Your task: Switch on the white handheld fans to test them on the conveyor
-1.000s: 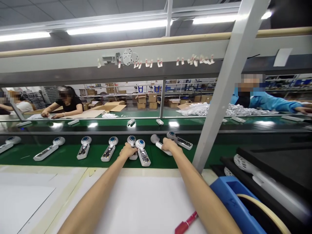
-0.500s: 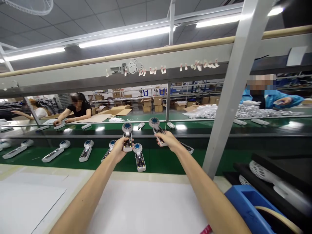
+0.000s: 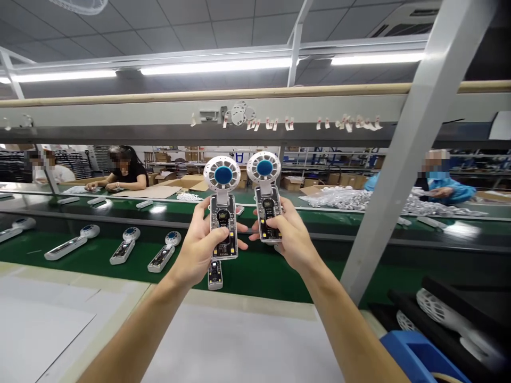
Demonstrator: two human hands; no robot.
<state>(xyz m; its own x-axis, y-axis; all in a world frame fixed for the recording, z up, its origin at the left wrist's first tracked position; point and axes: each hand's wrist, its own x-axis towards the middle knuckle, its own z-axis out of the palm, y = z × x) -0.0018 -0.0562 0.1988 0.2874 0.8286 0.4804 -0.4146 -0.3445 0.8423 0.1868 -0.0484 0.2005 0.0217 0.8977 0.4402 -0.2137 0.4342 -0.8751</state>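
Observation:
My left hand grips a handheld fan upright, its thumb pressed on the open handle where a dark circuit board shows. The fan has a round white head with a blue centre. A second handheld fan of the same kind is in my right hand, leaning slightly, thumb across its board. Both fans are raised side by side above the green belt, their heads close together. Below the left one, the lower handle of another fan lies on the belt, its upper part hidden.
Several more fans lie along the green conveyor belt to the left. White sheets cover the near bench. A grey post rises on the right, beside a blue bin. Co-workers sit across the line.
Both fans have come up and nearer to me, now more upright and facing me. The view has shifted, and the fans on the belt appear farther left.

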